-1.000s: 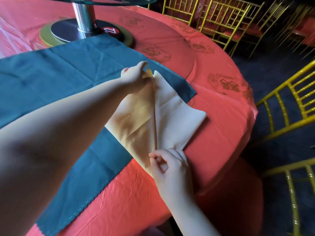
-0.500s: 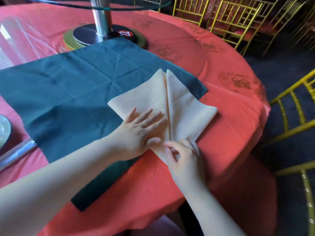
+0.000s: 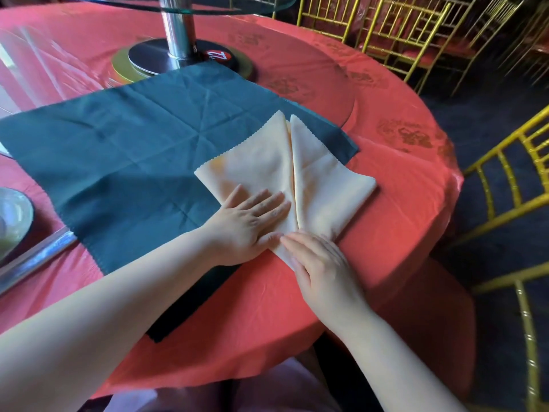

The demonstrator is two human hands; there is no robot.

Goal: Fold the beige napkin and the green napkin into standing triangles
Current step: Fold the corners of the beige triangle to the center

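Head: left hand (image 3: 249,224), right hand (image 3: 320,260) flat on beige napkin (image 3: 326,185), near table (image 3: 401,209) edge.

The folded napkin (image 3: 322,176) lies partly on the spread napkin (image 3: 133,150), partly on the tablecloth (image 3: 401,197) right of it; left hand (image 3: 249,227) and right hand (image 3: 322,263) rest side by side on its near tip; turntable stand (image 3: 177,37) behind

The right hand (image 3: 319,263) hides the near tip of the beige napkin (image 3: 255,165). I see only part of the plate (image 3: 27,205).
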